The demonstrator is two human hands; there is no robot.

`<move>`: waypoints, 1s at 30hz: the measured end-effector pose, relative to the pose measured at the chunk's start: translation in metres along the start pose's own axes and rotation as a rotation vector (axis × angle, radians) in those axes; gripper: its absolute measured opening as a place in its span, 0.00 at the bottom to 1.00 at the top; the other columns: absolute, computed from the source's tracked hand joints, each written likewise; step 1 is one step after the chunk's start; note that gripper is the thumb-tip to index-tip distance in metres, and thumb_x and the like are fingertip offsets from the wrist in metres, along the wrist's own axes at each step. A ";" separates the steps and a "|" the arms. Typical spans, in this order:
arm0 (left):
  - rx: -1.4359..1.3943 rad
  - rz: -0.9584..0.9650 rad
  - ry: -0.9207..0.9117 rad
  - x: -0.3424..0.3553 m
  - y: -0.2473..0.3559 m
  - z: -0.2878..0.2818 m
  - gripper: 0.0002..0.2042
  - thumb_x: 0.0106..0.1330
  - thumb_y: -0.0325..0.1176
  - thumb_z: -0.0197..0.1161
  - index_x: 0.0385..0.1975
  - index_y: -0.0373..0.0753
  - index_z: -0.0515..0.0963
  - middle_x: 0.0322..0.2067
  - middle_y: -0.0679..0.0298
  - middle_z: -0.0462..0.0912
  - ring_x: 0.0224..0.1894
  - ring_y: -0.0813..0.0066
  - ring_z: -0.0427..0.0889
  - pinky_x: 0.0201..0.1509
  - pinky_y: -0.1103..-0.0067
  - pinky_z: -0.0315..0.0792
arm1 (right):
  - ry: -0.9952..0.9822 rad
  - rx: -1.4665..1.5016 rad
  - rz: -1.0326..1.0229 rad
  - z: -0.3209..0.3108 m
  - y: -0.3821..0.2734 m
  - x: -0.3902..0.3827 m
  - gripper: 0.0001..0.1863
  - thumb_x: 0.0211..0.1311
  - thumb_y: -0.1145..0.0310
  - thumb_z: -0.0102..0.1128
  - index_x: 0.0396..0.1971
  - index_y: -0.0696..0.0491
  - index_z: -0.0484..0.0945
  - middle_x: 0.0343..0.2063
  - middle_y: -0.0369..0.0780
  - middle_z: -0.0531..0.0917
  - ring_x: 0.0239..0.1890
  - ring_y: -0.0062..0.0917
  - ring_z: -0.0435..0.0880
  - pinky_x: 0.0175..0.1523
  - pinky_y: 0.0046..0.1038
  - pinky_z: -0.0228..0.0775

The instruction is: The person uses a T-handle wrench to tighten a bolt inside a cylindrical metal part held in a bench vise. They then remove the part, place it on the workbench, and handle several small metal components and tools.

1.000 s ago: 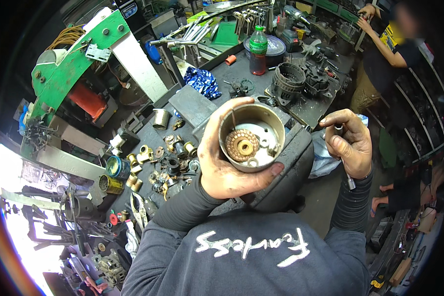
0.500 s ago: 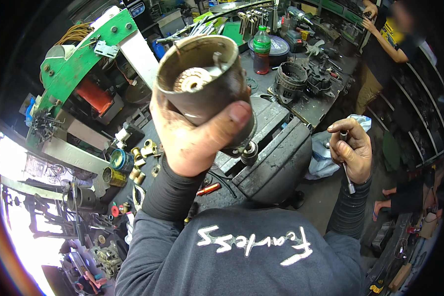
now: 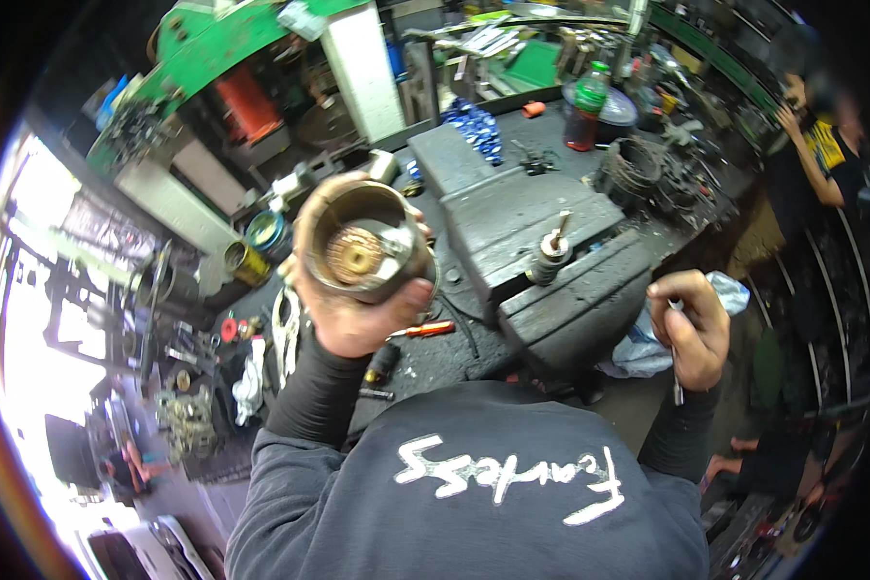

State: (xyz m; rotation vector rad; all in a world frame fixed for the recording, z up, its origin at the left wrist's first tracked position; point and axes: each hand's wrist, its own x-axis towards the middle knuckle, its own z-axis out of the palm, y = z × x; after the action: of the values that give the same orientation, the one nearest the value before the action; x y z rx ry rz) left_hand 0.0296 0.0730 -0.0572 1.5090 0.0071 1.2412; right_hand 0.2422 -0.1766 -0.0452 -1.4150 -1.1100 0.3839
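My left hand (image 3: pixel 348 319) grips a cylindrical metal housing (image 3: pixel 377 213), held up left of centre with its open top toward me; inside are a copper ringed disc (image 3: pixel 353 255) with a brass centre and a pale metal face. My right hand (image 3: pixel 686 329) is closed round a slim steel wrench (image 3: pixel 678 391), out at the right. Between the hands is a large dark bench vise (image 3: pixel 561 325), with a small cylindrical part (image 3: pixel 550 263) with an upright shaft standing at its jaws. An orange-handled screwdriver (image 3: pixel 430 328) lies on the bench just right of my left hand.
Behind the vise are a green-capped bottle (image 3: pixel 586 111), dark motor housings (image 3: pixel 628 169) and a blue patterned cloth (image 3: pixel 474 129). A green press frame (image 3: pixel 203 48) stands back left; cans (image 3: pixel 246 259) and tools crowd the left. Another person (image 3: pixel 826 155) stands at far right; a plastic bag (image 3: pixel 628 358) lies right of the vise.
My left hand with the housing has moved left, off the vise, uncovering the shafted part at the jaws. My right hand keeps the wrench. The view has shifted.
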 end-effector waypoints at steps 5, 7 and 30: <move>0.251 -0.027 0.065 -0.060 -0.016 -0.023 0.40 0.41 0.37 0.79 0.54 0.27 0.66 0.47 0.55 0.75 0.46 0.70 0.78 0.52 0.76 0.72 | -0.498 0.255 -0.550 0.017 -0.024 -0.001 0.10 0.48 0.76 0.57 0.33 0.64 0.78 0.17 0.41 0.76 0.12 0.23 0.70 0.17 0.22 0.60; 0.319 -0.037 0.092 -0.084 -0.020 -0.034 0.39 0.40 0.35 0.78 0.53 0.27 0.66 0.47 0.55 0.75 0.46 0.70 0.78 0.53 0.76 0.72 | -0.760 0.436 -0.637 0.034 -0.039 0.010 0.09 0.50 0.76 0.61 0.32 0.64 0.79 0.17 0.41 0.76 0.11 0.24 0.70 0.14 0.23 0.59; 0.656 -0.271 0.462 -0.215 -0.014 -0.100 0.39 0.42 0.29 0.77 0.56 0.26 0.63 0.44 0.55 0.76 0.46 0.71 0.78 0.52 0.77 0.73 | -0.933 -0.465 -0.245 0.245 0.175 -0.051 0.07 0.62 0.69 0.51 0.38 0.53 0.72 0.31 0.43 0.80 0.38 0.40 0.80 0.42 0.42 0.69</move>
State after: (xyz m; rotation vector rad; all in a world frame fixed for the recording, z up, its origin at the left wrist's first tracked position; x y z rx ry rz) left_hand -0.1258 0.0223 -0.2296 1.6467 0.9724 1.4055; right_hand 0.0923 -0.0398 -0.2741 -1.4901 -2.2193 0.6673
